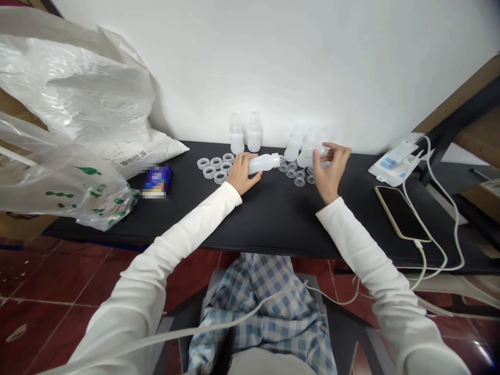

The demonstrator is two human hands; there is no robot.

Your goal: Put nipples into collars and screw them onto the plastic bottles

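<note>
My left hand (242,174) grips a translucent white baby bottle (263,163), tilted nearly level with its open neck to the right. My right hand (331,169) has its thumb and fingers closed around what looks like a clear domed cap (321,150), partly hidden by the fingers. Behind it, whitish translucent bottle parts (296,143) stand against the wall. Several clear nipples (300,181) lie between my hands. White screw rings (210,172) are grouped beside my left hand. Two capped bottles (236,136) stand upright at the back.
Plastic bags (89,99) bulge over the left of the black table (269,224), near a blue packet (157,181). To the right are a phone (402,212) on a white cable and a flat white package (394,162). A white wall closes off the back.
</note>
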